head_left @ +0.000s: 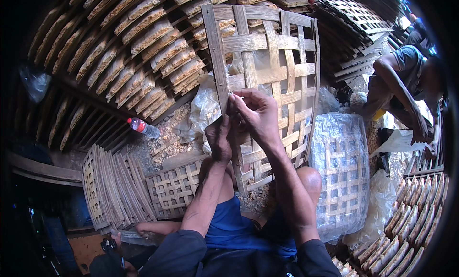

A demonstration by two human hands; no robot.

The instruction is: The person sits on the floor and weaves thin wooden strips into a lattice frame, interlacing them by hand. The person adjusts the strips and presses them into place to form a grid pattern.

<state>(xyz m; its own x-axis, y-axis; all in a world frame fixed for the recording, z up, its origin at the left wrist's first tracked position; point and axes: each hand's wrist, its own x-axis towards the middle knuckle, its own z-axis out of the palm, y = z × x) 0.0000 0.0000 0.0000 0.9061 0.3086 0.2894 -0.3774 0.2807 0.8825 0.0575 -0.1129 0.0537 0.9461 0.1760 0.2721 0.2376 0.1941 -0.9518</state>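
Observation:
A woven bamboo tray (276,78) with a wooden edge frame stands upright before me, tilted slightly, above my knees. My left hand (220,141) is closed around the left edge strip of the tray, below its middle. Just above it, my right hand (258,112) pinches at the same strip, thumb and forefinger pressed together. Whatever lies between those fingertips is too small to make out. Part of the right hand's other fingers is hidden behind its palm. Crumpled clear plastic (203,105) lies behind the tray's left edge.
Racks of rough, crusted slabs (148,33) fill the upper left, with more slabs (406,224) at lower right. Stacked woven trays (117,188) stand left, near a red-capped bottle (143,128). A plastic-covered tray (339,172) is right of my knee. A co-worker (399,81) crouches at right.

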